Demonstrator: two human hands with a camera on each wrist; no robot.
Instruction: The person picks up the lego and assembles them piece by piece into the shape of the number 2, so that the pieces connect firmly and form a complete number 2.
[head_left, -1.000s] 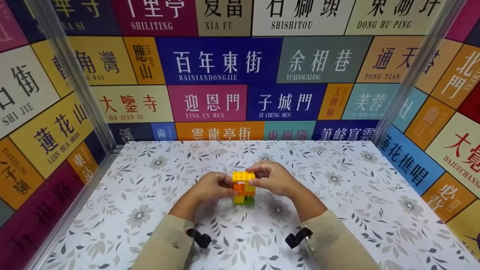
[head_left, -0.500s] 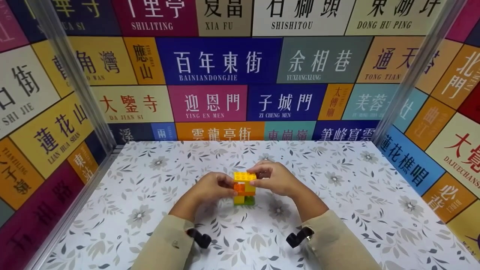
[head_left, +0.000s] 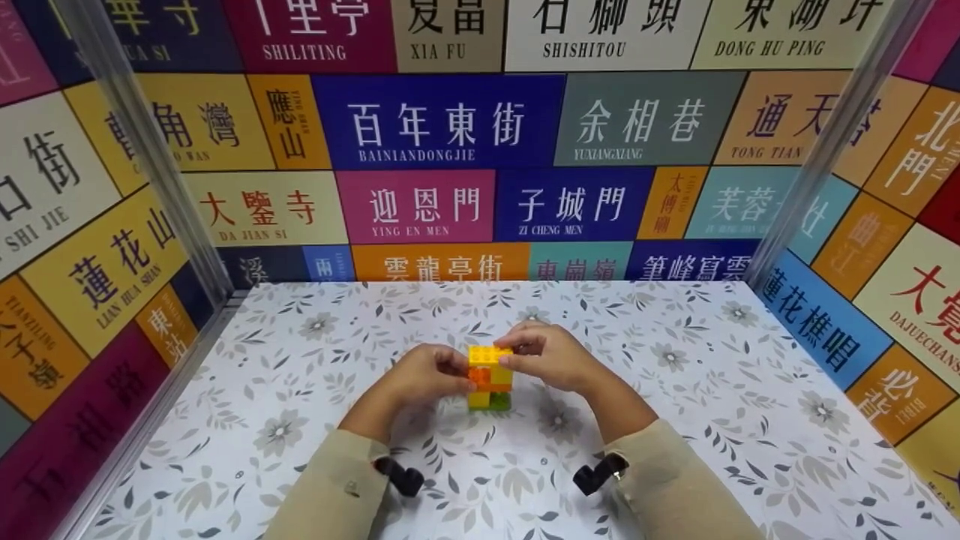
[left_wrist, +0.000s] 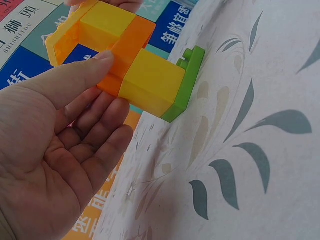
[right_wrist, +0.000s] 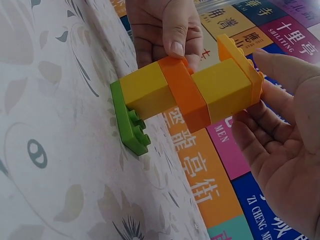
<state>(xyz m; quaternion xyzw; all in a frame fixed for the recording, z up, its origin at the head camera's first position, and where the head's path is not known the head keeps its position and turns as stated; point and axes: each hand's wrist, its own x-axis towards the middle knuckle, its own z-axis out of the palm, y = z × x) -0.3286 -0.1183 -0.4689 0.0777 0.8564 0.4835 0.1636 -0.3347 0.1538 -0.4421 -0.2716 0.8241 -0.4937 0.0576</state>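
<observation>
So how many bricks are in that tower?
5: green plate on the table, yellow brick, orange brick, yellow brick, yellow-orange plate on top. More may hide behind.

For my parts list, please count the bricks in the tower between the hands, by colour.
Green plate: 1
Yellow blocks: 2
Orange plate in the middle: 1
Yellow-orange plate on top: 1
Total: 5
</observation>
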